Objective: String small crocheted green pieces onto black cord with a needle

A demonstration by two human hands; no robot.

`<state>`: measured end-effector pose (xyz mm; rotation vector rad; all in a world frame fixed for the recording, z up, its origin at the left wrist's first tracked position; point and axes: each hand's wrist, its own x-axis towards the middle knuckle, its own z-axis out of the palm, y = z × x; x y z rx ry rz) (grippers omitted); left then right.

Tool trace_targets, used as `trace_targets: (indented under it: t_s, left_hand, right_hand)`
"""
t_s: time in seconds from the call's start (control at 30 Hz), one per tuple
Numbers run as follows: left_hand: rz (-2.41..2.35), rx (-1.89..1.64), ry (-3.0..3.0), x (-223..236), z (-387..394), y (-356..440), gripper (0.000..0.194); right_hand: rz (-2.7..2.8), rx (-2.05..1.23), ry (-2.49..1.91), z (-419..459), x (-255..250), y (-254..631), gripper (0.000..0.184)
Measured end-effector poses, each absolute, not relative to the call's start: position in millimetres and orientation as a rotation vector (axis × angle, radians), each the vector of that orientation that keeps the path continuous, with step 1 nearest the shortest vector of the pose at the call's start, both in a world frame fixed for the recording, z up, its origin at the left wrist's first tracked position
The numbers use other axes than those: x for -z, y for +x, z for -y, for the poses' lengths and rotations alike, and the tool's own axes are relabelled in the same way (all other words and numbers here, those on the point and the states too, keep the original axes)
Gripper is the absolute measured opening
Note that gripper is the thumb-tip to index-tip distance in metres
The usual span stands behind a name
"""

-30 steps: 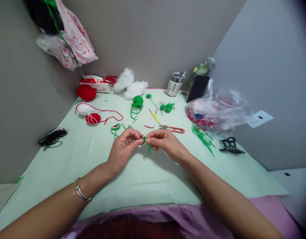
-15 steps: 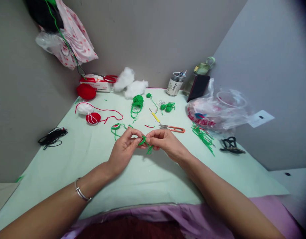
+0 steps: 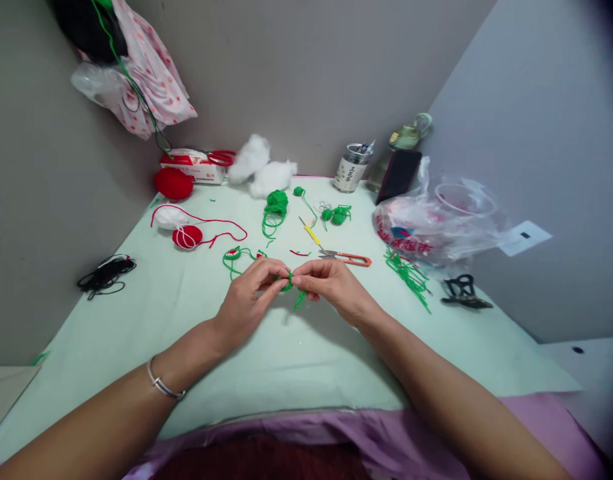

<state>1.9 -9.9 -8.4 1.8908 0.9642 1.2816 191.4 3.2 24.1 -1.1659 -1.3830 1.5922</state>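
Observation:
Over the middle of a pale green table my left hand and my right hand meet fingertip to fingertip. Both pinch a small green crocheted piece, and green yarn tails hang from it below my fingers. My left wrist wears a silver bangle. Orange-handled thread snips lie just beyond my right hand. A little red-and-green crocheted piece with a green strand lies just beyond my left hand.
Farther back lie a green yarn bundle, red yarn, a yellow-handled hook, white stuffing and a tin of tools. A plastic bag, green strands and a black clip sit right. Black cord lies left.
My left fingers have shifted on the green piece, drawing back slightly and then closing in again on it. My right hand has stayed in place.

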Motion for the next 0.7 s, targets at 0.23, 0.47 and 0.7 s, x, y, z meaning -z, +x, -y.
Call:
trace_targets:
  t_s: [0.23, 0.47, 0.7]
  left_hand:
    - [-1.03, -1.273, 2.254, 4.1, 11.2, -0.8, 0.011]
    - [-0.964, -1.292, 1.968, -2.7, 16.0, 4.3, 0.011]
    - [-0.946, -1.283, 1.844, -2.3, 15.9, 3.9, 0.009]
  right_hand:
    - [1.409, -1.559, -1.217, -1.6, -24.8, 187.7, 0.036]
    - [1.445, -1.572, -1.164, -5.0, -23.0, 191.8, 0.033]
    - [1.536, -1.523, -1.122, -6.7, -23.7, 195.3, 0.027]
